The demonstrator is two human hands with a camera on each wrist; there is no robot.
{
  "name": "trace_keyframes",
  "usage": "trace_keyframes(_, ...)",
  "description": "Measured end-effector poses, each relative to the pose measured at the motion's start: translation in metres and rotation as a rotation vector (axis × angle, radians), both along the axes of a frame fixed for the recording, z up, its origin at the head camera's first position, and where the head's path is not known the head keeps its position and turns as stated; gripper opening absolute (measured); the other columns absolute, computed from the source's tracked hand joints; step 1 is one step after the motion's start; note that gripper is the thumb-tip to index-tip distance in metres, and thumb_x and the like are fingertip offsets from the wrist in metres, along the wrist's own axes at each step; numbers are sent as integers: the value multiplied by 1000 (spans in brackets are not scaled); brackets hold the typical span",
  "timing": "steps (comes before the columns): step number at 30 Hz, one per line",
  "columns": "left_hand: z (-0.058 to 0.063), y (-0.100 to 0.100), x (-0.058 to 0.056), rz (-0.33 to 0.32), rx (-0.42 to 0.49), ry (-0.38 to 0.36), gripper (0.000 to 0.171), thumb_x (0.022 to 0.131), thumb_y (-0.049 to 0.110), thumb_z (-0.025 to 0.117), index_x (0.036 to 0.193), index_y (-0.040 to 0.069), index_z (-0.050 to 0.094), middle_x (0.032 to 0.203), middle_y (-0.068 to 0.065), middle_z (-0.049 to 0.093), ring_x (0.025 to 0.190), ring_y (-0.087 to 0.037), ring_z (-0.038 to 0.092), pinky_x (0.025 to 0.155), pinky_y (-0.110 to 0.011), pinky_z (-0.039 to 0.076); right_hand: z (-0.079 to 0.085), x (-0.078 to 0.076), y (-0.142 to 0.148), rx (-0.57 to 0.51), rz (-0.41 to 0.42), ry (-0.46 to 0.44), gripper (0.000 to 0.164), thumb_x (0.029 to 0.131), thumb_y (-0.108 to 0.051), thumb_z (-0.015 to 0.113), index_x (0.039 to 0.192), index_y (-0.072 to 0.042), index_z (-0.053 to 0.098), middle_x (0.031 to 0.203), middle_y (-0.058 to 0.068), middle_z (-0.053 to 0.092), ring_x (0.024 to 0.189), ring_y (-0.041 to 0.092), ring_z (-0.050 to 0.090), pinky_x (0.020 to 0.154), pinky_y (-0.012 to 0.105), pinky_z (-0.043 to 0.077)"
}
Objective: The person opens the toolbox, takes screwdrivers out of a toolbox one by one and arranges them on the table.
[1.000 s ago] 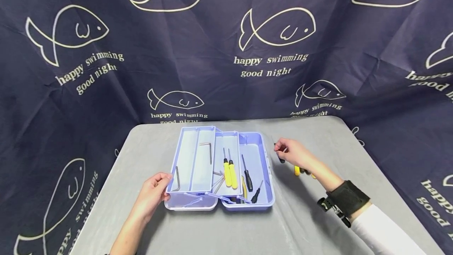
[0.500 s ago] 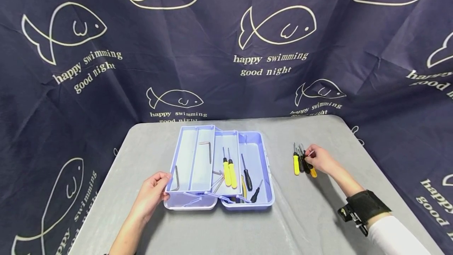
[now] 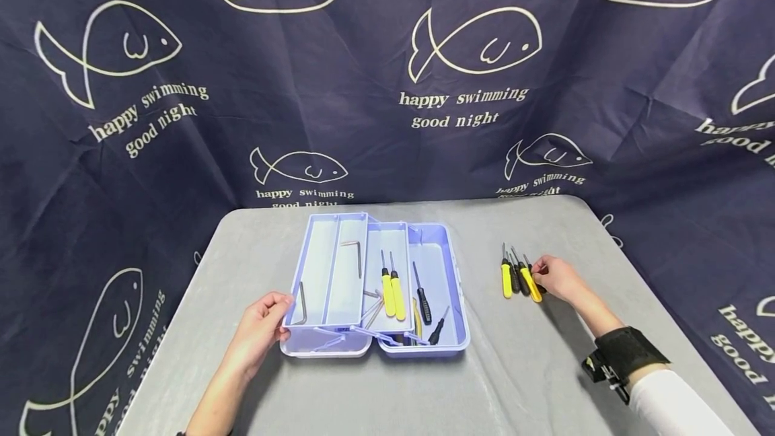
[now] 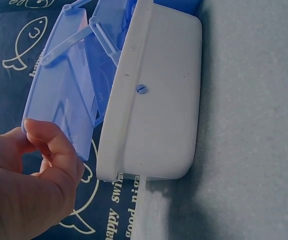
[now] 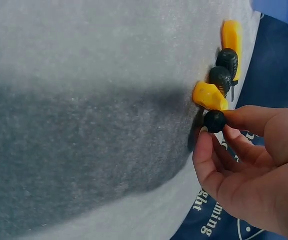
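Observation:
My left hand (image 3: 257,332) pinches the near left corner of the upper tray (image 3: 321,268) of a light blue folding toolbox (image 3: 458,328). In the left wrist view, thumb and fingers hold the tray's edge (image 4: 59,100) beside the white lid (image 4: 164,90). Out to the right, my right hand (image 3: 557,278) pinches a black-handled screwdriver (image 5: 214,121) by its handle, at the right end of a row of screwdrivers. Right beside it lies a yellow-and-black screwdriver (image 3: 530,283). Further left in the row are black-handled screwdrivers (image 5: 220,77) and a yellow-handled one (image 3: 506,280).
Two yellow screwdrivers (image 3: 393,295) and hex keys (image 3: 359,261) lie in the toolbox trays. The bottom compartment holds black screwdrivers (image 3: 423,305) and a yellow-handled tool (image 3: 417,318). A grey cloth covers the table (image 3: 448,395); a dark blue fish-print curtain (image 3: 375,140) hangs behind.
My right hand has carried the black-handled screwdriver from beside the toolbox rightward to the row, then slightly further right to its end. The left hand stays at the tray.

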State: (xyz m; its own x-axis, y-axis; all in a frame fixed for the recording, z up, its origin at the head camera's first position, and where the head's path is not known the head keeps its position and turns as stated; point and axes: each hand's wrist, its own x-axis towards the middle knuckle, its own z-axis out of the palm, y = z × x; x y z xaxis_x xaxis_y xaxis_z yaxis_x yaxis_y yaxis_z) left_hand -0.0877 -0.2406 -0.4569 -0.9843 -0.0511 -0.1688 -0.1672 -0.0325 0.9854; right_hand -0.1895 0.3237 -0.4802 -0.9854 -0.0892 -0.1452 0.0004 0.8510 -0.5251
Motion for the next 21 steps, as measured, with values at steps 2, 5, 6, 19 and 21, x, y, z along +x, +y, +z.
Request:
trace_keyframes(2, 0, -1, 0, -3, 0, 0, 13, 106, 7, 55, 96, 1, 60, 69, 5, 53, 59, -5, 46, 54, -19, 43, 1, 0, 0, -3, 1, -1, 8, 93, -1, 62, 97, 6, 59, 94, 24, 68, 84, 32, 63, 68, 35, 50)
trace_keyframes(5, -1, -1, 0, -11, -3, -3, 13, 106, 7, 55, 96, 1, 60, 68, 5, 53, 59, -5, 46, 54, -19, 43, 1, 0, 0, -3, 5, 4, 8, 93, -2, 64, 96, 5, 60, 92, 22, 68, 82, 30, 63, 66, 34, 50)
trace_keyframes(6, -1, -2, 0, -13, -5, -6, 13, 106, 7, 54, 96, 1, 60, 68, 5, 53, 59, -5, 46, 54, -19, 43, 1, 1, 0, -1, 6, 10, 8, 92, -2, 64, 94, 5, 60, 90, 20, 68, 80, 29, 62, 65, 33, 49)
trace_keyframes(19, 0, -2, -1, -9, 1, -7, 14, 107, 8, 55, 96, 1, 59, 67, 5, 51, 58, -5, 44, 53, -19, 42, 4, 3, 3, 36, 11, 56, 9, 89, -5, 65, 84, 2, 67, 71, 1, 61, 65, 16, 51, 62, 32, 44)
trace_keyframes(21, 0, -2, -1, -10, 1, -8, 14, 107, 9, 55, 96, 1, 58, 66, 5, 51, 57, -5, 44, 53, -18, 42, 5, 3, 2, 50, 14, 58, 9, 88, -5, 65, 83, 2, 67, 71, 2, 62, 66, 16, 52, 63, 32, 44)
